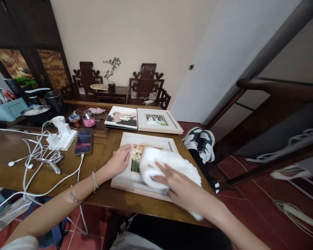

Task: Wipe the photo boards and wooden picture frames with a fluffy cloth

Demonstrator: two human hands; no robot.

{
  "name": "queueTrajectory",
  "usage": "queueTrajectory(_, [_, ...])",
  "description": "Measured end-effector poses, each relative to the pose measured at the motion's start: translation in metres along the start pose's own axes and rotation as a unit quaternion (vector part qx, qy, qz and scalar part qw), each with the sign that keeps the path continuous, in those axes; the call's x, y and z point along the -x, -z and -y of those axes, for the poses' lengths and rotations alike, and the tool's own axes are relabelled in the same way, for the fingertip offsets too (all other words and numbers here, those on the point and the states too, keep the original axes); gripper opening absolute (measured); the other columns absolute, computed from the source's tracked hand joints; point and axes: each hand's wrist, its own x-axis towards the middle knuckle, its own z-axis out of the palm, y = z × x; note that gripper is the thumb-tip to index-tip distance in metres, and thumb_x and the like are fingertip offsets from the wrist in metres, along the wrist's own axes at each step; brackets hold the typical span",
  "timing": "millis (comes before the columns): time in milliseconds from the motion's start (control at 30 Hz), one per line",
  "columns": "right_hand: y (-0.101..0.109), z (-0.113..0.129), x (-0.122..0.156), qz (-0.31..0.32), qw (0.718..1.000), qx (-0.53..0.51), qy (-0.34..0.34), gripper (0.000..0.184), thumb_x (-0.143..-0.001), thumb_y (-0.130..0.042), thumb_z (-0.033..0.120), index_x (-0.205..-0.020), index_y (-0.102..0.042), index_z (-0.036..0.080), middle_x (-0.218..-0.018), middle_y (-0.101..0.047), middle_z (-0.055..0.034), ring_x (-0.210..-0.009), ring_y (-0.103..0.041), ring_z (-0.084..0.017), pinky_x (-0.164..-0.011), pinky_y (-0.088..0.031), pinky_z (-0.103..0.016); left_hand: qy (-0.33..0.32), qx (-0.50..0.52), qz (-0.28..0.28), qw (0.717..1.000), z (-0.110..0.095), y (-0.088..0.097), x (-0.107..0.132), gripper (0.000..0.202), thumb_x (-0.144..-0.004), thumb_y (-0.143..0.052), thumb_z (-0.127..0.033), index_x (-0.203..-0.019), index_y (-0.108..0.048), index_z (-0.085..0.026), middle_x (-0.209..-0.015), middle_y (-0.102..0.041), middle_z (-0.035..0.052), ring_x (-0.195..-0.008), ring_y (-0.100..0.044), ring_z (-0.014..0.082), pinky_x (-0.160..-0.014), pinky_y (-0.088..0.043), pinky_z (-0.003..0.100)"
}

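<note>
A pale picture frame (130, 177), white-matted around a small print (135, 160), lies on the counter (99, 187) beneath the loosely open left hand (120, 159) and the right hand (174, 180), whose fingers spread over a fluffy white cloth (182, 165).

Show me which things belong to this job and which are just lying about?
Part of the job:
- white cloth, under the right hand
- near picture frame, touched by the left hand
- maybe the far frame, untouched

Lying about:
- phone
- power strip
- pink cup

0 readable words, phone screen (83, 141) (pixelated)
</note>
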Motion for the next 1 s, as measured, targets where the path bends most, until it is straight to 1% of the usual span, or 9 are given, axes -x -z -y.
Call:
queueTrajectory(167, [-0.010, -0.045, -0.070, -0.138, 0.973, 0.154, -0.099, 0.067, -0.074, -0.041, -0.009, -0.134, -0.057, 0.014, -0.156, -0.028, -0.0142, -0.142, -0.022, -0.041, -0.111, -0.023, -0.065, -0.001, -0.002, 0.011, 1.000, 0.001, 0.001, 0.000, 0.039, -0.095, -0.039, -0.018, -0.130, -0.055, -0.013, -0.140, -0.053, 0.0143, -0.134, -0.046, 0.0242, -0.113, -0.037, 0.047])
queueTrajectory(267, [-0.011, -0.046, -0.080, -0.117, 0.972, 0.173, -0.106, 0.067, -0.076, -0.040, -0.009, -0.135, -0.057, 0.019, -0.156, -0.029, -0.0094, -0.139, -0.024, -0.047, -0.103, -0.029, -0.071, 0.001, 0.003, 0.004, 1.000, 0.002, 0.000, 0.000, 0.039, -0.095, -0.039, -0.019, -0.131, -0.055, -0.015, -0.141, -0.053, 0.0136, -0.134, -0.046, 0.0239, -0.113, -0.037, 0.048])
queueTrajectory(367, [-0.009, -0.022, -0.055, -0.048, 0.986, 0.142, -0.076, 0.072, -0.071, -0.040, -0.012, -0.133, -0.058, 0.019, -0.155, -0.033, -0.0097, -0.138, -0.027, -0.048, -0.102, -0.029, -0.073, 0.006, 0.003, 0.002, 1.000, 0.001, -0.001, 0.000, 0.040, -0.096, -0.039, -0.020, -0.132, -0.054, -0.015, -0.142, -0.052, 0.0138, -0.134, -0.045, 0.0238, -0.113, -0.037, 0.048])
queueTrajectory(500, [0.000, 0.022, 0.006, 0.045, 0.998, 0.032, -0.019, 0.076, -0.066, -0.043, -0.011, -0.132, -0.060, 0.024, -0.152, -0.039, -0.0079, -0.139, -0.030, -0.042, -0.107, -0.030, -0.067, 0.009, -0.002, 0.004, 1.000, 0.000, -0.002, 0.001, 0.040, -0.096, -0.038, -0.019, -0.133, -0.052, -0.014, -0.142, -0.052, 0.0135, -0.135, -0.044, 0.0238, -0.114, -0.036, 0.048])
queueTrajectory(633, [0.000, 0.042, 0.033, 0.065, 0.997, -0.037, -0.010, 0.079, -0.066, -0.042, -0.009, -0.134, -0.058, 0.028, -0.153, -0.037, -0.0051, -0.142, -0.024, -0.038, -0.110, -0.029, -0.064, 0.010, -0.014, 0.005, 1.000, -0.002, -0.001, 0.002, 0.041, -0.096, -0.037, -0.019, -0.134, -0.051, -0.013, -0.143, -0.050, 0.0137, -0.136, -0.042, 0.0236, -0.114, -0.034, 0.048])
queueTrajectory(733, [-0.007, 0.023, 0.006, 0.028, 0.999, -0.003, -0.029, 0.083, -0.064, -0.040, -0.011, -0.137, -0.055, 0.026, -0.157, -0.028, -0.0049, -0.143, -0.015, -0.039, -0.111, -0.023, -0.067, 0.005, -0.017, 0.016, 1.000, -0.003, 0.001, 0.002, 0.041, -0.096, -0.035, -0.019, -0.135, -0.051, -0.013, -0.144, -0.049, 0.0137, -0.137, -0.042, 0.0235, -0.114, -0.035, 0.048])
queueTrajectory(867, [-0.004, -0.037, -0.056, -0.085, 0.991, 0.076, -0.066, 0.081, -0.066, -0.039, -0.011, -0.138, -0.052, 0.023, -0.159, -0.023, -0.0059, -0.144, -0.009, -0.041, -0.105, -0.013, -0.078, 0.003, -0.025, 0.023, 0.999, -0.003, 0.002, 0.001, 0.042, -0.096, -0.035, -0.020, -0.135, -0.051, -0.013, -0.144, -0.049, 0.0131, -0.136, -0.042, 0.0237, -0.114, -0.035, 0.047])
queueTrajectory(933, [-0.002, -0.059, -0.081, -0.120, 0.983, 0.103, -0.094, 0.075, -0.069, -0.040, -0.009, -0.137, -0.054, 0.019, -0.158, -0.024, -0.0075, -0.144, -0.009, -0.044, -0.104, -0.016, -0.078, 0.002, -0.026, 0.025, 0.999, -0.002, 0.002, 0.001, 0.042, -0.096, -0.036, -0.019, -0.134, -0.051, -0.013, -0.143, -0.050, 0.0131, -0.137, -0.042, 0.0240, -0.114, -0.036, 0.047])
queueTrajectory(1000, [-0.002, -0.064, -0.093, -0.120, 0.981, 0.114, -0.097, 0.069, -0.072, -0.041, -0.007, -0.135, -0.056, 0.017, -0.157, -0.026, -0.0078, -0.143, -0.013, -0.046, -0.106, -0.020, -0.075, 0.004, -0.025, 0.023, 0.999, -0.002, 0.002, 0.000, 0.041, -0.096, -0.037, -0.019, -0.134, -0.052, -0.013, -0.143, -0.051, 0.0131, -0.136, -0.043, 0.0239, -0.113, -0.036, 0.048])
